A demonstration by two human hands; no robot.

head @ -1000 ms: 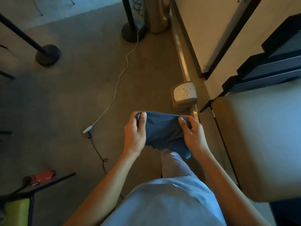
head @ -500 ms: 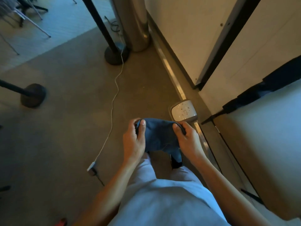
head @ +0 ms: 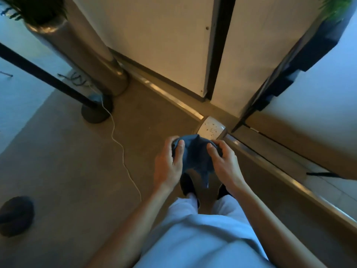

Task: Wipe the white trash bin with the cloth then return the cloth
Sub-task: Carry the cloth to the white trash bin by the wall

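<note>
At frame centre, left hand (head: 169,164) and right hand (head: 225,163) both grip the blue cloth (head: 195,157), bunched between them, a tail hanging toward 6 o'clock. The cloth's long axis runs 9-to-3. White trash bin (head: 211,128) sits just beyond at 12, lid up. Looks like the approach step; next: bend down, press cloth onto lid.

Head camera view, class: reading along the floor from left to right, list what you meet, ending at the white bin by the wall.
Dark round base → black stand base → white cable → left hand → blue cloth → white trash bin.
</note>
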